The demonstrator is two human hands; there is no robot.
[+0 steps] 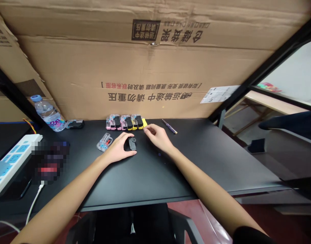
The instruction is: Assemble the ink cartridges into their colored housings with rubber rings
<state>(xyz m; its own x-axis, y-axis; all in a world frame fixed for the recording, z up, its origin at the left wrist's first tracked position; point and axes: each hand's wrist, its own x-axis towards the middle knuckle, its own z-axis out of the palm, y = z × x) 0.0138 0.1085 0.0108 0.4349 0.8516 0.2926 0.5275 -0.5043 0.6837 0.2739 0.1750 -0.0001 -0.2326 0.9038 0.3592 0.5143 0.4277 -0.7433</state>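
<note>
My left hand point(119, 149) is curved around a small dark grey part point(132, 143) on the black table, thumb at its near end and fingers at its far end. My right hand point(156, 135) has its fingers bent together at a yellow piece point(144, 122), beside a row of patterned cases. The row holds a pink case point(113, 122), another pink case point(126, 122) and a yellow case point(137, 122), each with a black part on it. A loose clear patterned case point(104, 142) with a red detail lies left of my left hand.
A pen point(170, 126) lies right of my right hand. At the left are a water bottle point(49, 113), a dark case point(75, 124), a white power strip point(16, 159) and a phone with a cable point(52, 162). Cardboard point(150, 64) stands behind the black table point(145, 183).
</note>
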